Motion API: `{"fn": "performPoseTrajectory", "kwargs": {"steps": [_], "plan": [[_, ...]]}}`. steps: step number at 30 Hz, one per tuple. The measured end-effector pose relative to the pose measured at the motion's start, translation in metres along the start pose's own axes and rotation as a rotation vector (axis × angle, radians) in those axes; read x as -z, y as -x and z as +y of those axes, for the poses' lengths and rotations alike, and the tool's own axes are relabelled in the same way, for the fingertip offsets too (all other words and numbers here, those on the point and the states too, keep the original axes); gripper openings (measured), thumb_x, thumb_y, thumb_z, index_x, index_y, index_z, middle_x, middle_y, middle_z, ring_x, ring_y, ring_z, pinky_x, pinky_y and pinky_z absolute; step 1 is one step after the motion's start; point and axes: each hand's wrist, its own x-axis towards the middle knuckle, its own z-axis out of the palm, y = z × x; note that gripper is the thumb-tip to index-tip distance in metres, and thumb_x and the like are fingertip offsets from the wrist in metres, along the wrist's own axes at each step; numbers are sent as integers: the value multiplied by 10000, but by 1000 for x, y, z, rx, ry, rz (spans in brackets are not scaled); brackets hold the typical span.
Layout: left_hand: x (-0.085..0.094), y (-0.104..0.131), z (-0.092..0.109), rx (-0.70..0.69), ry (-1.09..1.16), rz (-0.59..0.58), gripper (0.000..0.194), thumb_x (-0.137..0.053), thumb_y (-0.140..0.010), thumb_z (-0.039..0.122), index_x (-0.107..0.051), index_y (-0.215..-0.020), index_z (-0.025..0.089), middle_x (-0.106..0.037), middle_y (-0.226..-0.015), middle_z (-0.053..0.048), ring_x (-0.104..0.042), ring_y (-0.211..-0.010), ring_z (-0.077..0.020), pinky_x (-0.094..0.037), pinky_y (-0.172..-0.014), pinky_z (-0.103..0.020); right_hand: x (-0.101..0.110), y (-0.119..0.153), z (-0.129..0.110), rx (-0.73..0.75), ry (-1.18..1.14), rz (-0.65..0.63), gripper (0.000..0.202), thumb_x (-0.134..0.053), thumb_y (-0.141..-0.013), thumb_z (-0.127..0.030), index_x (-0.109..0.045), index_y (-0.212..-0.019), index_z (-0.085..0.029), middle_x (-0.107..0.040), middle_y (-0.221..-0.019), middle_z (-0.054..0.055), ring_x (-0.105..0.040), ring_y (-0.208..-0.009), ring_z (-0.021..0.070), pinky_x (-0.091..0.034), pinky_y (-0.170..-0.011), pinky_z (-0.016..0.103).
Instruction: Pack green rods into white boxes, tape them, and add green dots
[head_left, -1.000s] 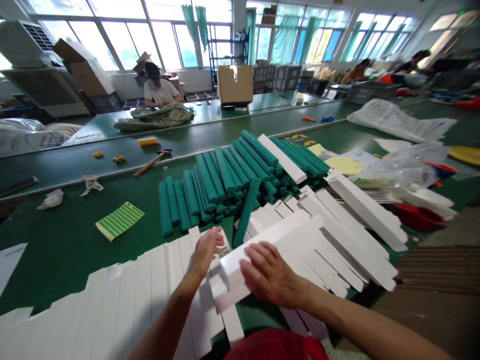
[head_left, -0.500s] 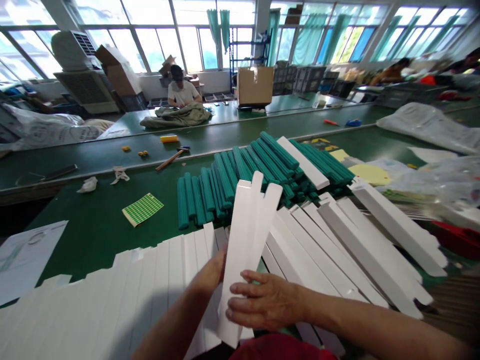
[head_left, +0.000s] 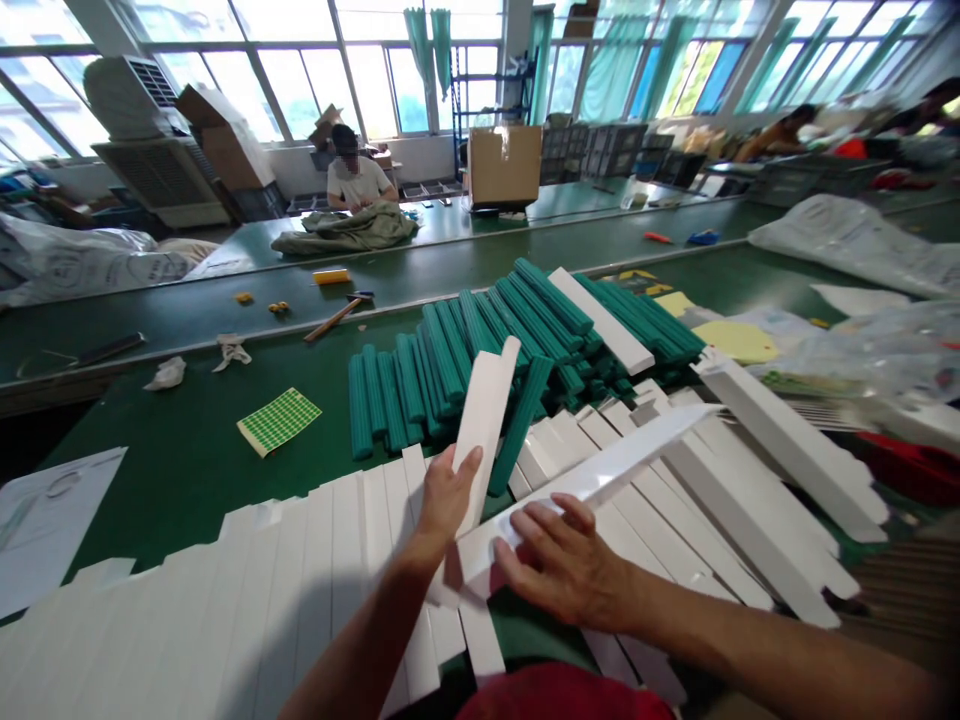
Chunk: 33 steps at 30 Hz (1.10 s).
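My left hand point(head_left: 448, 492) is wrapped round a narrow white box point(head_left: 481, 415) that stands tilted up in front of me. Under the bent fingers of my right hand point(head_left: 559, 560) lies a second white box point(head_left: 600, 478), slanting up to the right, its near end close to the first one. Between the two boxes leans a single green ribbed bundle point(head_left: 519, 425). Behind them is a pile of similar green bundles point(head_left: 525, 315). Flat white boxes point(head_left: 300, 580) lie in a row at the left, and more white boxes point(head_left: 720, 500) are at the right.
A green-dotted sticker sheet point(head_left: 280, 421) and a printed paper point(head_left: 56, 525) lie at the left. Farther back are a hammer point(head_left: 334, 320), a yellow roll point(head_left: 331, 277) and a cardboard box point(head_left: 504, 168). Across the tables a person point(head_left: 358, 180) sits by green cloth. Plastic bags point(head_left: 855, 240) lie at the right.
The white pieces between my hands have come apart; one now slants right under my right hand. A green bundle has come into view between them. The view has shifted slightly.
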Motion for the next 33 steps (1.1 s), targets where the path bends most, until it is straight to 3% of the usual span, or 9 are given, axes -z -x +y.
{"fn": "performPoseTrajectory", "kwargs": {"steps": [7, 10, 14, 17, 21, 24, 26, 28, 33], "plan": [[31, 14, 3, 25, 239, -75, 500, -666, -819, 481, -564, -1200, 172, -706, -1062, -99, -677, -941, -234, -539, -839, -363, -50, 67, 74, -345, 286, -131, 279, -494, -906, -128, -638, -1109, -253, -653, -1106, 87, -547, -1068, 233, -236, -1005, 452], [32, 22, -6, -36, 322, -112, 529, -756, -746, 399, -560, -1173, 157, -694, -1078, -103, -664, -962, -237, -519, -878, -364, -71, 85, 96, -477, 285, -194, 340, -533, -904, -267, -587, -1230, -188, -597, -1246, 150, -511, -1142, 281, -223, -1031, 482], [27, 31, -18, -41, 398, -152, 600, -800, -665, 384, -559, -1167, 158, -696, -1002, -87, -663, -896, -249, -528, -805, -361, -76, 90, 104, -461, 155, -188, 594, -579, -851, -469, -490, -1315, -110, -518, -1336, 213, -442, -1240, 339, -246, -1054, 524], [16, 38, -24, -27, 378, -115, 634, -775, -668, 431, -552, -1191, 150, -692, -996, -93, -652, -919, -267, -519, -822, -368, -67, 82, 83, -448, -18, -110, 648, -509, -876, -499, -399, -1392, -124, -481, -1364, 211, -401, -1291, 359, -230, -1075, 573], [-9, 46, -30, -125, 208, 102, 529, -688, -752, 416, -524, -1192, 173, -667, -1026, -77, -626, -944, -241, -493, -854, -336, -65, 64, 12, -376, -472, -164, 944, -525, -835, -623, -146, -1514, -88, -364, -1458, 240, -390, -1324, 368, -363, -1054, 521], [-22, 50, -30, -126, 114, 208, 459, -664, -769, 375, -513, -1163, 194, -654, -969, -53, -623, -876, -213, -492, -818, -314, -75, 54, -35, -438, -625, -139, 1021, -595, -829, -515, 15, -1528, -88, -306, -1485, 265, -398, -1330, 375, -422, -1027, 518], [-18, 50, -28, -125, 134, 118, 492, -686, -753, 385, -515, -1173, 195, -657, -992, -60, -628, -909, -221, -494, -834, -318, -79, 50, -46, -498, -685, -107, 947, -567, -852, -378, 43, -1525, -110, -305, -1487, 255, -385, -1348, 362, -414, -1042, 529], [-6, 48, -23, -132, 212, -11, 583, -725, -722, 408, -515, -1218, 185, -650, -1112, -96, -619, -1020, -253, -489, -897, -346, -78, 48, -41, -491, -765, -153, 887, -548, -841, -300, -8, -1524, -130, -328, -1485, 228, -377, -1361, 340, -393, -1073, 514], [33, 44, -13, -129, 453, -164, 841, -812, -607, 460, -471, -1332, 203, -588, -1296, -149, -563, -1179, -335, -466, -987, -459, -70, 50, -28, -420, -908, -298, 871, -580, -804, -269, -87, -1510, -140, -366, -1473, 208, -401, -1355, 313, -375, -1099, 473]]}}
